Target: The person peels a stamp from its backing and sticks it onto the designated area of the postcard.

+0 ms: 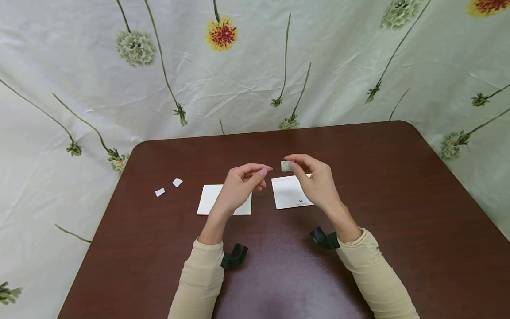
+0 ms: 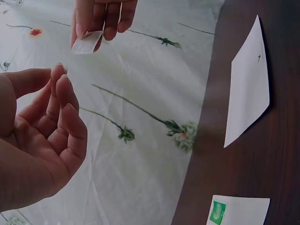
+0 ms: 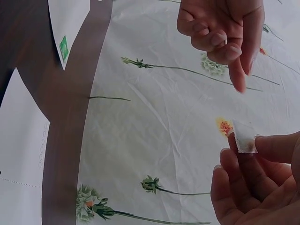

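Observation:
My right hand (image 1: 318,184) pinches a small pale stamp (image 1: 286,166) by one edge between thumb and fingers, above the far edge of the right envelope (image 1: 290,195). The perforated rim of the stamp (image 3: 245,138) shows in the right wrist view. Beside it, apart from the stamp, my left hand (image 1: 239,188) hovers over the left envelope (image 1: 207,199). Its thumb and index tips come close together, the other fingers loosely bent, with nothing visible between them. A green stamp (image 2: 218,212) sits on the left envelope, mostly hidden by the left hand in the head view.
Two small white paper pieces lie on the left of the dark brown table (image 1: 131,248), one paper piece (image 1: 177,182) a little farther back than the other paper piece (image 1: 160,192). Behind the table hangs a flower-printed cloth (image 1: 247,79). Each wrist wears a black mount.

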A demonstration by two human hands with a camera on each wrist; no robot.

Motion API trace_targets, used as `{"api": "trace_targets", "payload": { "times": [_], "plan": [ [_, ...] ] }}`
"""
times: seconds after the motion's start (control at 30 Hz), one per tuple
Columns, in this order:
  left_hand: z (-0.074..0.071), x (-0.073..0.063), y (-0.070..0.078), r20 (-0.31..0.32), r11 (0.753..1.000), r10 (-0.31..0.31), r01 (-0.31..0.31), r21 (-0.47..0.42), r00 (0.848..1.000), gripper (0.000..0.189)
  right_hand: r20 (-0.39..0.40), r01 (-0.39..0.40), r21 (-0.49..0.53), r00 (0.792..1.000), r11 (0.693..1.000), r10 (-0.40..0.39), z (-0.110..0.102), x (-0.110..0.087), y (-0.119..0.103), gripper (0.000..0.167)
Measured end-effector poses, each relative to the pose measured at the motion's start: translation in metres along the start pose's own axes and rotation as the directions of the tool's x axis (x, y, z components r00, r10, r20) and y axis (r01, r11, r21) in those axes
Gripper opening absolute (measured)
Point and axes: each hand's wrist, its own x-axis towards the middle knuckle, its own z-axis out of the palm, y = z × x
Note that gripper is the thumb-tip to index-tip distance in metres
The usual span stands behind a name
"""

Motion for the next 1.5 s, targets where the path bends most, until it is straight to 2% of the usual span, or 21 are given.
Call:
{"api": "trace_targets", "payload": {
  "times": [0.33, 0.87, 1.03, 1.2, 1.5],
  "plan": [
    [0.008, -0.001, 0.000, 0.087, 1.000, 0.028, -0.029, 0.007, 0.996, 0.021, 0.013, 0.014, -0.012, 1.000, 1.000, -0.014, 0.004, -0.002, -0.001, 0.016],
    [0.010, 0.000, -0.002, 0.091, 1.000, 0.028, -0.027, -0.004, 0.995, 0.027, 0.055, 0.016, -0.010, 0.998, 1.000, -0.015, 0.007, -0.005, -0.005, 0.016],
    [0.013, 0.000, -0.002, 0.074, 1.000, -0.002, 0.002, -0.012, 0.997, 0.028, 0.070, 0.036, -0.039, 0.997, 0.999, -0.033, 0.008, -0.005, -0.004, 0.017],
    [0.016, 0.000, -0.001, 0.023, 0.999, -0.034, 0.034, -0.026, 0.999, 0.027, 0.082, 0.075, -0.043, 0.994, 0.996, -0.072, 0.010, -0.005, -0.003, 0.017],
    [0.021, -0.001, 0.004, -0.059, 0.993, -0.088, 0.083, -0.081, 0.994, 0.027, 0.037, 0.148, -0.034, 0.989, 0.988, -0.146, 0.012, -0.005, -0.002, 0.017]
  ]
}}
